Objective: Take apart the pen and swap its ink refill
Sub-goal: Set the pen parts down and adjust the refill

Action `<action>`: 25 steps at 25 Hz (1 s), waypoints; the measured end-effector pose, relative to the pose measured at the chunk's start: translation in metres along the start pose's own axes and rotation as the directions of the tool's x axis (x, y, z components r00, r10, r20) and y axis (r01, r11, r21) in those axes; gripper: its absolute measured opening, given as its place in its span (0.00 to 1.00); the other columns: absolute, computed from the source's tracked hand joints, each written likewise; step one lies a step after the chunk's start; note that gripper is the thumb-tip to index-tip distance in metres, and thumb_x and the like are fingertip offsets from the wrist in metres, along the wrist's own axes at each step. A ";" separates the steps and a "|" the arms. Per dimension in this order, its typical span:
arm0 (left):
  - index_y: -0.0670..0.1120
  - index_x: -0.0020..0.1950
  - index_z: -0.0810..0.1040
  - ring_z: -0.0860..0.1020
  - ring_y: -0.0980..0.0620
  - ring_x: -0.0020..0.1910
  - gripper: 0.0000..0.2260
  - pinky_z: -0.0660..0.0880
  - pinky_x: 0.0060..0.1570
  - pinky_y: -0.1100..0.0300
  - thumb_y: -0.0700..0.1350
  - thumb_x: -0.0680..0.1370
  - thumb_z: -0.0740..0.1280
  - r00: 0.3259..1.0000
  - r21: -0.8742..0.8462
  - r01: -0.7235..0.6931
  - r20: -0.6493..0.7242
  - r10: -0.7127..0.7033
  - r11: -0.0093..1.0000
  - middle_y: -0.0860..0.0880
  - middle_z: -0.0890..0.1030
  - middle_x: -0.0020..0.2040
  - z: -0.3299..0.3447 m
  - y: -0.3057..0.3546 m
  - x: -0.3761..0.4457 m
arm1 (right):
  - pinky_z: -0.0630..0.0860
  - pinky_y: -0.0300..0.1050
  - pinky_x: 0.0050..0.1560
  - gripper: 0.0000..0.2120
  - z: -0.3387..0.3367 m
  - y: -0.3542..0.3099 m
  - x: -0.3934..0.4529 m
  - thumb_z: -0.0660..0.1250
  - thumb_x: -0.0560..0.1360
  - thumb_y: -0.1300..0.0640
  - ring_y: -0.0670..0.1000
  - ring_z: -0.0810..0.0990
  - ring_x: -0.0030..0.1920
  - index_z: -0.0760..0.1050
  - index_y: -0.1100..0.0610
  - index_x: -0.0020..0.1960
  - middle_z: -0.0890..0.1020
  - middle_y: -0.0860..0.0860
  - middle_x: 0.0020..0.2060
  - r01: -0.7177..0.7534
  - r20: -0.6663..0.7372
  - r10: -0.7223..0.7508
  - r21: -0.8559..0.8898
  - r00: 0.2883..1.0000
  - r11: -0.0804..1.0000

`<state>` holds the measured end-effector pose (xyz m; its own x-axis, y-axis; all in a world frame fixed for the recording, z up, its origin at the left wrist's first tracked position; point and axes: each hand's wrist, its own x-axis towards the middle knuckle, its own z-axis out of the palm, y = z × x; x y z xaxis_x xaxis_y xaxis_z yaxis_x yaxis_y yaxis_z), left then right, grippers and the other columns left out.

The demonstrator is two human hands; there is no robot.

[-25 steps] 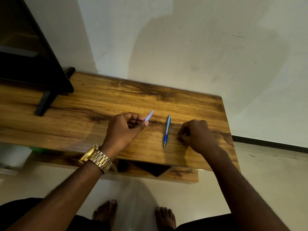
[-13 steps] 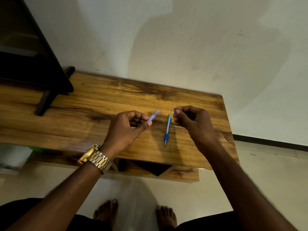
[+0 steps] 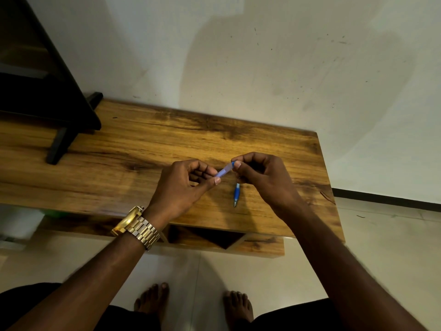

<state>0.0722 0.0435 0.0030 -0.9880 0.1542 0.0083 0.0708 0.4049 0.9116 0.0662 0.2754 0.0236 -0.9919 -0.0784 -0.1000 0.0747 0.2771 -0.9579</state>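
Pen barrel (image 3: 225, 170) pinched between left hand (image 3: 181, 187) and right hand (image 3: 265, 177), blue pen (image 3: 236, 194) lay on wooden table (image 3: 143, 149) near right.

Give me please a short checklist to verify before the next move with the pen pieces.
1. Left hand grips the pale tube: ok, pinched at its lower end.
2. Right hand on the tube's upper end: ok, fingers touch it.
3. Small part inside the right hand: cannot tell, hidden by the fingers.
4. Blue pen lies flat on the table: ok, apart from both hands.
5. Pen away from the table edge: ok, it lies well inside.
6. Spare refill in view: not ok, none seen.
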 end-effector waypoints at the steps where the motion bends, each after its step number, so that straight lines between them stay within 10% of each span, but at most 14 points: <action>1: 0.53 0.54 0.88 0.86 0.63 0.50 0.08 0.80 0.48 0.70 0.49 0.76 0.80 1.000 0.013 -0.005 0.004 0.005 1.000 0.57 0.89 0.48 0.000 0.000 0.000 | 0.87 0.53 0.55 0.06 -0.002 0.000 0.001 0.72 0.83 0.56 0.52 0.89 0.49 0.86 0.55 0.57 0.90 0.52 0.46 0.023 0.006 -0.023 -0.072 1.000 0.997; 4: 0.52 0.53 0.88 0.85 0.63 0.49 0.07 0.79 0.46 0.73 0.48 0.76 0.80 1.000 0.055 -0.015 0.023 0.013 0.998 0.58 0.88 0.47 -0.001 0.000 -0.001 | 0.87 0.51 0.52 0.05 -0.008 0.001 0.003 0.73 0.82 0.56 0.47 0.89 0.44 0.86 0.55 0.56 0.90 0.49 0.43 0.076 0.050 -0.065 -0.285 0.997 0.955; 14: 0.52 0.51 0.89 0.87 0.61 0.46 0.07 0.82 0.46 0.68 0.48 0.74 0.82 0.997 -0.023 0.066 -0.035 -0.066 0.998 0.56 0.90 0.45 0.005 -0.001 0.000 | 0.88 0.51 0.51 0.08 -0.009 -0.001 0.004 0.75 0.81 0.57 0.53 0.90 0.46 0.88 0.57 0.59 0.91 0.50 0.47 0.044 -0.020 -0.045 -0.040 0.999 0.998; 21: 0.49 0.45 0.88 0.88 0.56 0.38 0.08 0.86 0.43 0.58 0.50 0.72 0.84 0.942 -0.032 0.264 -0.204 -0.265 0.964 0.53 0.89 0.39 0.011 -0.015 0.006 | 0.77 0.30 0.39 0.09 -0.017 0.015 0.018 0.78 0.78 0.52 0.39 0.83 0.38 0.87 0.54 0.56 0.83 0.41 0.37 -0.079 -0.234 -0.065 -0.559 0.970 0.825; 25: 0.49 0.43 0.89 0.87 0.57 0.36 0.08 0.87 0.45 0.54 0.50 0.71 0.85 0.932 0.089 0.299 -0.243 -0.270 0.950 0.54 0.88 0.37 0.017 -0.019 0.008 | 0.83 0.42 0.41 0.13 -0.006 0.029 0.032 0.81 0.75 0.47 0.46 0.86 0.40 0.86 0.55 0.52 0.86 0.48 0.38 -0.205 -0.256 0.072 -0.541 0.964 0.816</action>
<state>0.0655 0.0525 -0.0216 -0.9730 -0.1845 -0.1386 -0.2155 0.5107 0.8324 0.0361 0.2864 -0.0058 -0.9770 0.1900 -0.0964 0.2085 0.7604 -0.6151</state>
